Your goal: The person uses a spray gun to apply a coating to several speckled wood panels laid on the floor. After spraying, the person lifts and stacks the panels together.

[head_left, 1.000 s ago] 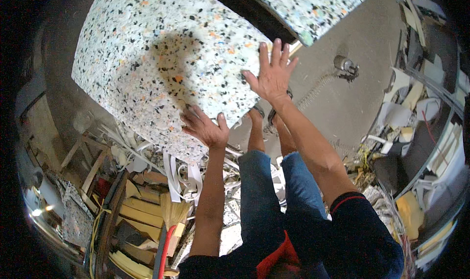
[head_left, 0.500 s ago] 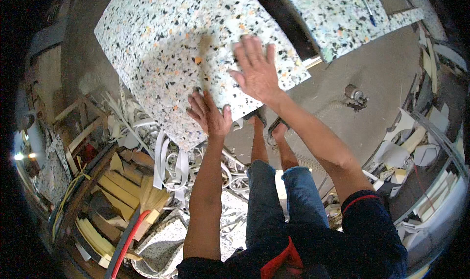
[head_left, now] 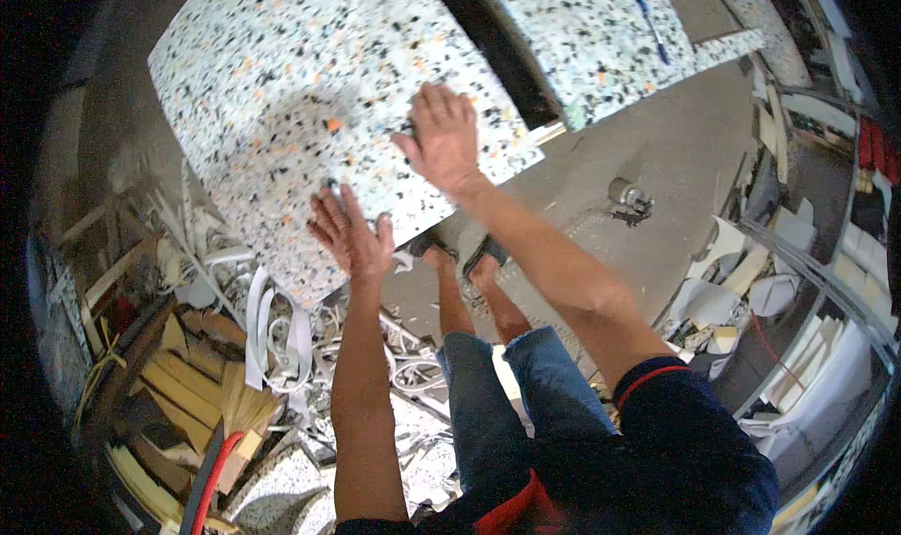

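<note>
A large sheet of speckled foam (head_left: 282,56), white with black, orange and green flecks, lies in front of me. My left hand (head_left: 352,235) rests palm down near its close edge, fingers spread. Farther in and to the right, my right hand (head_left: 443,141) also lies flat on the sheet, its fingers stretched and slightly apart. Neither hand holds anything. Across a dark gap to the right is a second speckled foam piece (head_left: 572,38), with a blue pen (head_left: 653,30) lying on it.
White foam strips (head_left: 282,333) heap up at the left by my feet. A broom (head_left: 246,399) and yellowish foam offcuts (head_left: 188,375) are at lower left. A small metal tool with a hose (head_left: 629,197) sits on the floor at right. Foam scraps (head_left: 704,300) pile up along the right side.
The whole view has shifted, so the scene sits farther left. My right hand has moved slightly nearer to my left hand on the sheet; both still lie flat.
</note>
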Available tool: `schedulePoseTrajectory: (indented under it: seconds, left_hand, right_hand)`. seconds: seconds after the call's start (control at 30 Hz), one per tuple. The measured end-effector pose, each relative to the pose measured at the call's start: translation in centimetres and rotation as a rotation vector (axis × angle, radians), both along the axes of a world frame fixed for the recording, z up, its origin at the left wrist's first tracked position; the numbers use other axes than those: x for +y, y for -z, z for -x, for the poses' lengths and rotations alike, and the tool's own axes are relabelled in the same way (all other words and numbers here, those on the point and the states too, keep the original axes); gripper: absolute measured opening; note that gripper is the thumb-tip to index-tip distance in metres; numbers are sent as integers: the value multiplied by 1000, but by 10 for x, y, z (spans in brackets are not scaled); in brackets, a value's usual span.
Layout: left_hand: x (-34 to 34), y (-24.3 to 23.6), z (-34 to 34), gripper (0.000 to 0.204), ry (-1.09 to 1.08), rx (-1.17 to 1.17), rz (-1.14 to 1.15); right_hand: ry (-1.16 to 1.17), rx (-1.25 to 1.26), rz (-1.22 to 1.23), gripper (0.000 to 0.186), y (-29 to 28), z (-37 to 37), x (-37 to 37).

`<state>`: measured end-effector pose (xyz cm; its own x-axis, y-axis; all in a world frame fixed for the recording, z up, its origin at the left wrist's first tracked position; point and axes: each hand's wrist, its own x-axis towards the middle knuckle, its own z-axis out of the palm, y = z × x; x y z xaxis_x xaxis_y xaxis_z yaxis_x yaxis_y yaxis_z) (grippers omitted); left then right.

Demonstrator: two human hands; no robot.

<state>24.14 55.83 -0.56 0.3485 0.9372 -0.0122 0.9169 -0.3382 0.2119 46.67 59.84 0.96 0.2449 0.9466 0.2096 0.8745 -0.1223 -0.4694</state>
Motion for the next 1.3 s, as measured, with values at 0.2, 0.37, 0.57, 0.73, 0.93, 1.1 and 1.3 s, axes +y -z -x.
schedulePoseTrajectory:
  seconds: [0.2,0.37,0.57,0.73,0.93,1.1,1.3]
  left_hand:
    - [-1,3,3,95,-38,105,77]
    - [1,-1,1,93,-54,91,109]
    - [0,-2,1,92,-33,44,97]
    - [-2,8,10,90,-6,117,75]
    - [3,-8,0,92,-56,190,244]
    - [-5,-18,34,94,-246,-64,125]
    - [-20,20,99,101,-673,28,-6]
  right_hand:
    - [181,53,-78,18,-2,10,28]
    - [207,444,-162,12,-16,1,22]
    - [150,36,-72,22,-18,19,34]
    - [-543,188,142,19,-66,39,-51]
    - [-604,279,609,61,-106,0,-110]
    - [-181,-328,245,95,-13,-45,-6]
    - [-205,-408,236,91,24,-50,-11]
